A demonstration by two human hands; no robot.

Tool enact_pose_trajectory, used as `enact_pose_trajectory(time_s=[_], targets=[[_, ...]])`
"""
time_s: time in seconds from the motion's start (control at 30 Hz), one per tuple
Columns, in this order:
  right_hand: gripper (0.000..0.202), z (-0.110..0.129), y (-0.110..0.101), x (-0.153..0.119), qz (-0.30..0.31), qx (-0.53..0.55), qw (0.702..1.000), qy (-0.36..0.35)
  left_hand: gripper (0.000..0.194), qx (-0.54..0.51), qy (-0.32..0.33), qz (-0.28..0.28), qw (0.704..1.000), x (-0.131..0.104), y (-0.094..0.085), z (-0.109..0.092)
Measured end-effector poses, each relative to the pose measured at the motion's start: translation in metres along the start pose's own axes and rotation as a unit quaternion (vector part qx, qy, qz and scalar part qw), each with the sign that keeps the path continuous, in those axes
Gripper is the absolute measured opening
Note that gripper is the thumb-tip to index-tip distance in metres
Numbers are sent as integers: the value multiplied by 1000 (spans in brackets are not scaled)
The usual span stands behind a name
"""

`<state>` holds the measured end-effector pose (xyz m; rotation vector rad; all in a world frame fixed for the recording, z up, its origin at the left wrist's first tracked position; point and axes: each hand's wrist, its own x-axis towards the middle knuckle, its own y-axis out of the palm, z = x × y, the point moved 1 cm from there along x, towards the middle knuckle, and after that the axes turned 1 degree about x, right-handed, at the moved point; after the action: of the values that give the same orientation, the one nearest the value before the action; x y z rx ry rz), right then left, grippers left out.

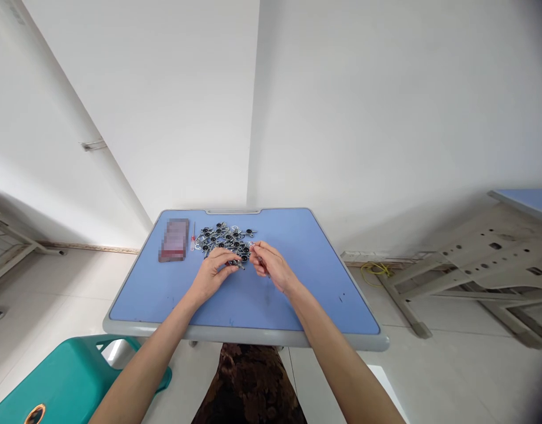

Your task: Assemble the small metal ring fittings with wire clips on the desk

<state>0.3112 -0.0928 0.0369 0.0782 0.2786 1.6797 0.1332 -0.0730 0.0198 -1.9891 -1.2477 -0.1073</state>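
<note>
A heap of small metal parts with black round centres [221, 237] lies on the blue desktop [271, 306]. My left hand [214, 274] is at the near edge of the heap, with thumb and forefinger closed on one of these small metal parts [240, 264]. To the right of the heap, my right hand [271, 265] is closed, its thumb and forefinger pinched together near the parts. Something small and shiny shows at its fingertips, but its kind is too small to tell.
A screwdriver with a clear and red handle [192, 242] lies left of the heap, beside a blurred dark rectangular object [174, 240]. A green stool [63, 377] stands at lower left. A second desk [527, 203] is at right, and a wall [341, 118] rises behind.
</note>
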Motion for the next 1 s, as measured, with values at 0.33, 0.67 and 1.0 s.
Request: enact_pose_trajectory(time_s=[0.33, 0.67, 1.0], targets=[[26, 7, -5, 0, -65, -31, 982, -172, 18, 38, 9, 64, 997, -1, 8, 0], [16, 0, 3, -1, -42, -44, 972, -228, 16, 65, 33, 89, 993, -2, 14, 5], [10, -1, 3, -1, -43, -97, 963, -246, 16, 79, 43, 89, 992, -3, 15, 7]])
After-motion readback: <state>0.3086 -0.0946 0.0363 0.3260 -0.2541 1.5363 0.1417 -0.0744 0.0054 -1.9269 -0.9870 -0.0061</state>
